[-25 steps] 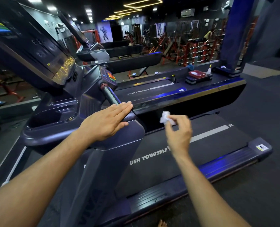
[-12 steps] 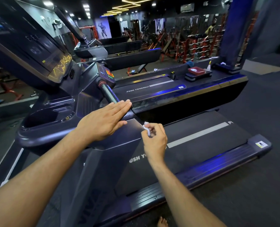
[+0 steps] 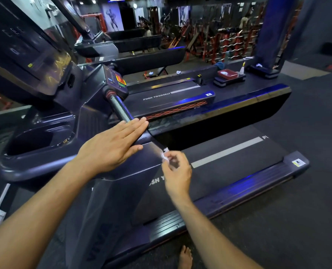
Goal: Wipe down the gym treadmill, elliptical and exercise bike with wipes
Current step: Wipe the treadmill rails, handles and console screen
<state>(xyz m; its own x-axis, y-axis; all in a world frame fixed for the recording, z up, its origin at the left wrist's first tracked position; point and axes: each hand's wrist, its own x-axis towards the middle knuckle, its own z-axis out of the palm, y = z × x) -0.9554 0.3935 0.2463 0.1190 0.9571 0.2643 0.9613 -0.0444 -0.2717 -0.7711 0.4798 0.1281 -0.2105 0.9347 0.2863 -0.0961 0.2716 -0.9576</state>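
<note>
A dark treadmill (image 3: 237,166) fills the near view, its belt printed "PUSH YOURSELF". My left hand (image 3: 110,146) lies flat, fingers straight, on the side arm (image 3: 134,166) just below the metal handlebar (image 3: 119,108). My right hand (image 3: 175,171), a little blurred, pinches a small crumpled white wipe (image 3: 164,153) against the arm's right corner. The console (image 3: 25,55) rises at upper left.
A second treadmill (image 3: 172,96) runs parallel behind. A red tray (image 3: 227,74) and a small bottle (image 3: 242,68) sit on a step platform beyond it. A blue pillar (image 3: 271,30) stands at the right. A bare foot (image 3: 185,257) shows at the bottom.
My right hand moved left and down with the wipe, from above the belt to the corner of the side arm. My left hand stayed flat on the arm.
</note>
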